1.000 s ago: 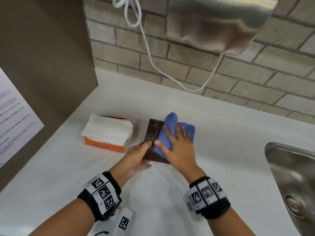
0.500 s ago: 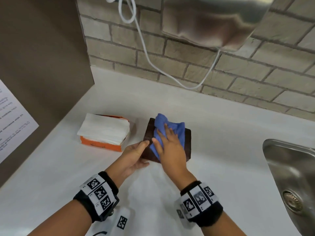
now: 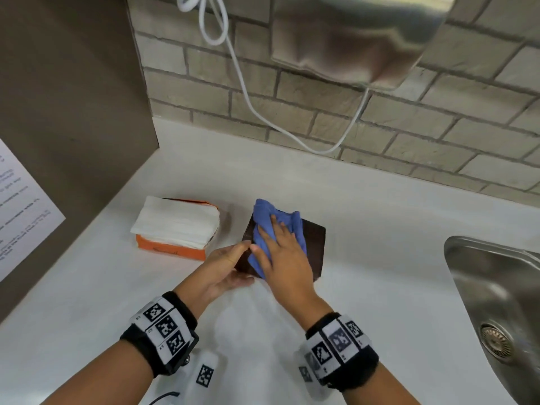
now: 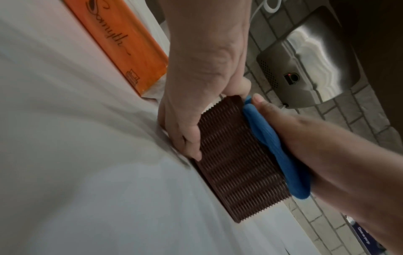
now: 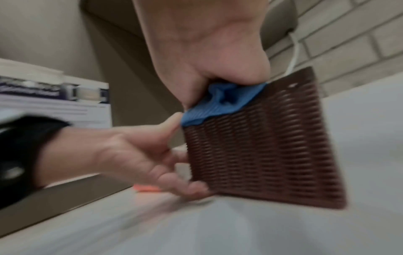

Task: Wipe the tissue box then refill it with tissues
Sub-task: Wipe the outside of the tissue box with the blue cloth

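Observation:
A dark brown woven tissue box stands on the white counter. My left hand grips its near left corner, thumb on the top edge and fingers down the side. My right hand lies flat with straight fingers on a crumpled blue cloth, pressing it onto the left part of the box top. The wrist views show the cloth squeezed between palm and box. A stack of white tissues in an orange pack lies just left of the box.
A steel sink is set into the counter at the right. A metal hand dryer hangs on the brick wall above, with a white cord looping down. A brown partition bearing a paper notice closes the left side.
My right hand has slid the blue cloth leftward across the box top, uncovering the right part. The left hand has kept its hold on the corner.

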